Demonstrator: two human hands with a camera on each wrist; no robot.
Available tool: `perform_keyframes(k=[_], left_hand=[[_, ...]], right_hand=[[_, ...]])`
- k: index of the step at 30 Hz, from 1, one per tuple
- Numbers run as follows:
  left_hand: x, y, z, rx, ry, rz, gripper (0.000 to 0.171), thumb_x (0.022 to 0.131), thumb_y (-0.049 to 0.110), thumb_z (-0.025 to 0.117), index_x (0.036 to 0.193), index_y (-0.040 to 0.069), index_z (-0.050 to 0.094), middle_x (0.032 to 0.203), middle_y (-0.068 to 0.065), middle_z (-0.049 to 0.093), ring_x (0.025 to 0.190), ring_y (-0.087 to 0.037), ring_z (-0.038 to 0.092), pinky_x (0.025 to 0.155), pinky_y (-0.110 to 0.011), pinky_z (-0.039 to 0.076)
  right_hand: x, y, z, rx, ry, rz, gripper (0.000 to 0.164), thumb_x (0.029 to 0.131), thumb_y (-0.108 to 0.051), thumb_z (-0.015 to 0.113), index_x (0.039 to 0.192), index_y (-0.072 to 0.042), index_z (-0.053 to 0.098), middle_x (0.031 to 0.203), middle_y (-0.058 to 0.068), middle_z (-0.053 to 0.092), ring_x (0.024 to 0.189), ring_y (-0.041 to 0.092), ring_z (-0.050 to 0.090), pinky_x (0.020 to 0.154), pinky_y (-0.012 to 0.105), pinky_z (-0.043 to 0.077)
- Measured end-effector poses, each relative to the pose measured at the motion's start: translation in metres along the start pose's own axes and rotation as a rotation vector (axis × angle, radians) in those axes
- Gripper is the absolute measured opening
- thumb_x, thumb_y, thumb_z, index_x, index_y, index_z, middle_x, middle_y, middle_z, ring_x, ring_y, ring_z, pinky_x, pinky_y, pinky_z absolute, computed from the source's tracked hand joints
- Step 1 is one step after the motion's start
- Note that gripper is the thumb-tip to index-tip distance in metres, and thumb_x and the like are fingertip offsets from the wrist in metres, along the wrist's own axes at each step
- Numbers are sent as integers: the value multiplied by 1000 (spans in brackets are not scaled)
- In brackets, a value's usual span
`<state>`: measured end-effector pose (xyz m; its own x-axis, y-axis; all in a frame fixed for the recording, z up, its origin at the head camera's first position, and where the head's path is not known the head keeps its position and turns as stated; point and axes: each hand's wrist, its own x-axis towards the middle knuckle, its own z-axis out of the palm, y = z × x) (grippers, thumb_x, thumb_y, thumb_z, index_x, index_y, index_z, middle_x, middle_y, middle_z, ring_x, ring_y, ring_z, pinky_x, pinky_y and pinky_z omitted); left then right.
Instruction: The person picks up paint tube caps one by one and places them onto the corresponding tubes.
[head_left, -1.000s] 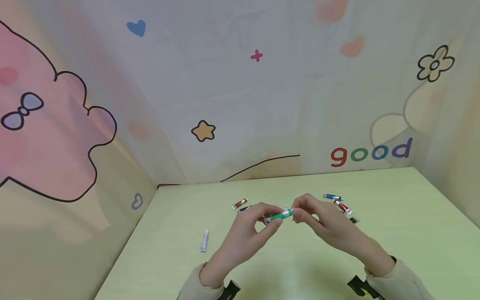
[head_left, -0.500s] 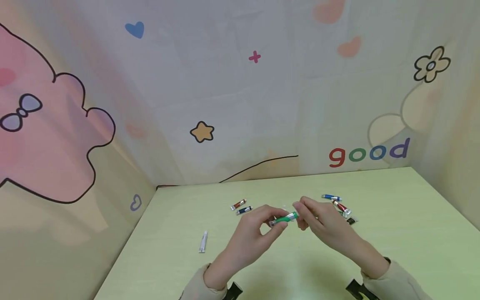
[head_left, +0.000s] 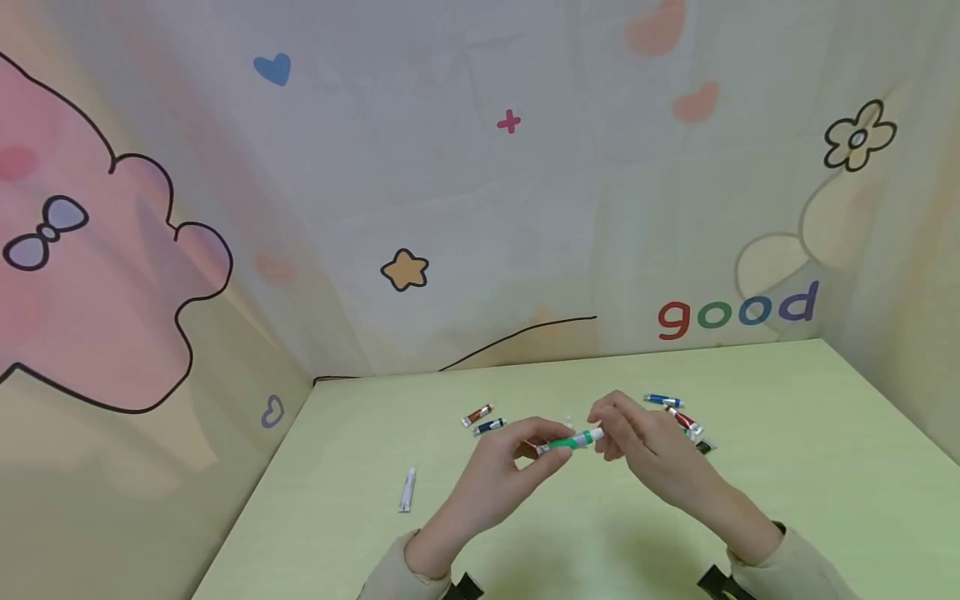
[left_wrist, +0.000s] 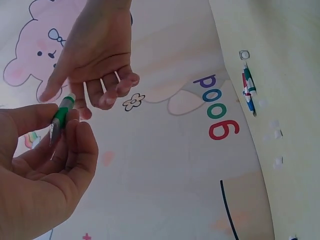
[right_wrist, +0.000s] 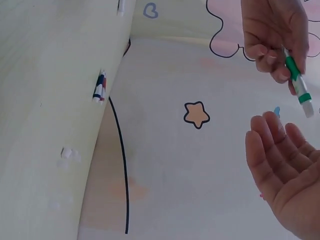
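My left hand (head_left: 517, 467) pinches a green and silver paint tube (head_left: 572, 442) between thumb and fingers, its white cap (head_left: 597, 433) pointing to the right. In the right wrist view the tube (right_wrist: 296, 75) slants out of the left hand (right_wrist: 275, 30), cap downward. My right hand (head_left: 652, 442) is right at the cap, its fingers loosely bent and holding nothing. Seen in the left wrist view, the right hand (left_wrist: 102, 50) has its fingers spread and stands apart from the tube (left_wrist: 62, 112). The tube is held above the table (head_left: 555, 542).
Behind the left hand lie a red-brown tube (head_left: 477, 415) and a dark blue tube (head_left: 489, 426). A white tube (head_left: 407, 490) is farther left. Beyond the right hand are a blue tube (head_left: 663, 401), a red tube (head_left: 684, 420) and a black tube (head_left: 705, 447). Small white pieces (left_wrist: 278, 134) sit on the table.
The right hand's fingertips have come off the cap end of the green tube, and the white cap now shows. Left hand and tube have shifted slightly right.
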<state>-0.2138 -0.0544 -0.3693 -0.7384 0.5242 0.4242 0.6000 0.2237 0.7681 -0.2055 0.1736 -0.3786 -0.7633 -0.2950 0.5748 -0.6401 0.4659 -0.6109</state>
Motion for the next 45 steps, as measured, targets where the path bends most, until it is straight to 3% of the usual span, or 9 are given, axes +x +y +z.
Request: perform_keyframes(k=[2,7,12,19,26,29,33,39,45], left_hand=[[0,0,-4,-52,-20,-66,17,99,28,67,112,20,73,103,5,72,86,-10,65,77,-27,54],[1,-1,-15,-189,-76,-194,16,99,24,66,111,18,74,101,-1,71,85,-16,65,79,-30,54],[1,-1,-19,-325,-126,-247,19,100,19,65,114,9,73,96,-2,69,83,-15,64,81,-31,54],[-2,0,-19,-377,-150,-259,21,99,18,65,115,4,72,96,-2,69,82,-15,63,79,-27,54],[-7,-1,-18,-222,-128,-173,18,99,23,66,114,15,73,106,0,71,87,-17,65,79,-30,53],[-9,2,-17,-132,-104,-102,18,99,25,67,114,18,73,108,6,71,92,-13,64,79,-28,54],[-11,6,-14,36,-60,85,17,99,23,67,114,19,72,105,9,71,93,-8,61,80,-26,54],[-13,8,-12,323,14,430,18,97,11,68,115,14,70,102,7,67,88,-3,57,77,-15,48],[-14,9,-12,361,25,479,19,97,9,69,115,13,70,103,6,66,91,-4,58,80,-17,50]], right_hand=[[-2,-1,-5,-14,3,-36,10,103,-14,58,111,-19,62,91,-10,67,77,6,65,66,29,55],[-2,-1,-11,-42,30,-322,44,85,-8,81,125,-15,64,116,-4,67,98,11,65,78,24,54],[2,-1,-4,-40,91,-604,26,97,-22,70,117,-6,69,108,2,70,95,13,66,82,17,51],[4,-6,3,-52,139,-693,22,103,-22,60,104,-4,72,97,1,70,82,12,68,76,14,52],[1,-1,5,50,106,-641,19,100,-21,64,105,-5,73,92,1,72,79,9,66,71,15,51],[-1,3,4,131,68,-578,14,94,-8,72,107,-6,74,92,0,73,78,7,65,69,16,51],[-7,3,0,193,10,-398,35,83,9,76,110,-12,75,95,-4,74,80,8,66,68,19,53],[-14,-3,-5,333,-74,-118,28,91,4,70,112,-13,76,98,-1,75,85,17,72,76,30,58],[-15,-5,-4,395,-87,-45,24,94,3,68,113,-9,75,100,3,75,88,21,73,79,32,58]])
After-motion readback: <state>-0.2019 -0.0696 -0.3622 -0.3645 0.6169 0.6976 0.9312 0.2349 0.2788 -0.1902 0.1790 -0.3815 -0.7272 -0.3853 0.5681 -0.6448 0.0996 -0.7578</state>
